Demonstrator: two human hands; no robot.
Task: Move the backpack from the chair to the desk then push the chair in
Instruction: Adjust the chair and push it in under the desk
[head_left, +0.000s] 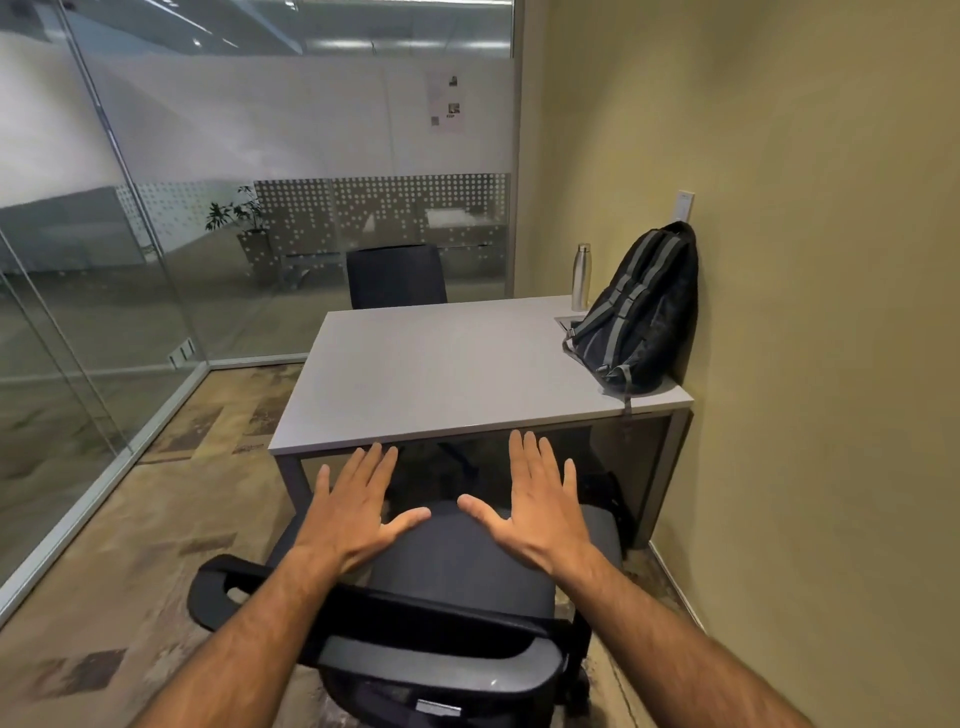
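Left hand (353, 514) and right hand (535, 512): each grip is fully spread, fingers flat, holding nothing, above the black mesh office chair (457, 582); contact cannot be confirmed. Beyond, the dark grey-striped fabric backpack (644, 312) stands on the grey rectangular tabletop (441, 374), leaning against the wall beside a steel bottle (582, 276).

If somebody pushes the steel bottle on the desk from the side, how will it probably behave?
The steel bottle is tall and narrow and stands upright, so a push near its top would probably tip it. Its smooth metal may slide on the flat desk. Once on its side it would likely roll, perhaps until the backpack close beside it stops it.
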